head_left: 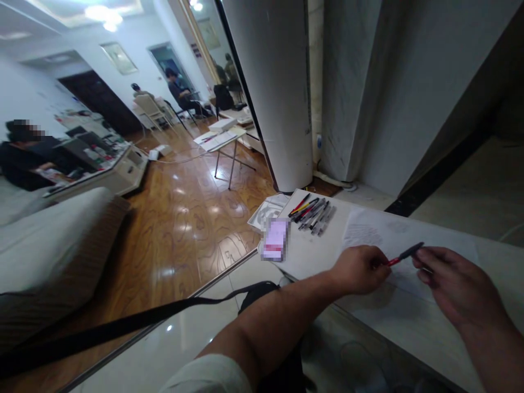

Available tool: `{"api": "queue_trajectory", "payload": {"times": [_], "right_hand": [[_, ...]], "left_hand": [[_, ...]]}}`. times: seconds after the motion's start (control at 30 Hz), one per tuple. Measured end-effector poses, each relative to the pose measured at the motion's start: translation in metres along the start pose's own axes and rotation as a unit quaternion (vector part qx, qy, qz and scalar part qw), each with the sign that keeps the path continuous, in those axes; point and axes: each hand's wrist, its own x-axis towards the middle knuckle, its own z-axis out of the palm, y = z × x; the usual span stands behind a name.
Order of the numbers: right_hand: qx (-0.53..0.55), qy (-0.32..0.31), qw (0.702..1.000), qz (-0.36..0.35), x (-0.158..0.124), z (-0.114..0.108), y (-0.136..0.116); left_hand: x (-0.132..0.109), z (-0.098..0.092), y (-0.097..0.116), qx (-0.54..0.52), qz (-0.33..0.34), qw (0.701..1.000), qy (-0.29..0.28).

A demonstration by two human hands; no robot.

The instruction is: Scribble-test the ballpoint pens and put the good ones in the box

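Observation:
A red pen with a dark grey end (405, 254) is held level between my two hands above the white table (315, 251). My left hand (363, 268) is closed on its red end. At the dark end, my right hand (452, 275) pinches the pen with thumb and fingers; whether that part is a cap or a grip I cannot tell. Beneath the hands lie sheets of paper (362, 232), one with lines of print. Left of the paper is a row of several pens (315, 215), mostly clear and black, with a red and a yellow one among them.
A phone (276, 240) with a lit, blurred screen lies at the table's left edge, by a white box (266, 210). A tall white cylinder (278, 98) stands behind. A small folding table (221, 139), a sofa (61, 256) and several people are farther off.

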Motion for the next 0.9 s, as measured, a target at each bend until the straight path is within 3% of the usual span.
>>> {"api": "queue_trajectory", "payload": {"times": [0.27, 0.4, 0.9], "right_hand": [[0.005, -0.015, 0.999, -0.036, -0.0026, 0.0056, -0.0053], [0.015, -0.056, 0.998, -0.028, 0.0012, 0.0047, -0.0054], [-0.052, -0.08, 0.995, -0.026, 0.0025, 0.0036, -0.0017]], "left_hand": [[-0.0006, -0.0032, 0.0064, -0.018, 0.015, 1.0, 0.012], [0.004, -0.001, 0.0042, -0.022, 0.013, 1.0, 0.018], [0.0069, 0.0017, 0.0014, 0.022, 0.022, 0.999, 0.034]]}}
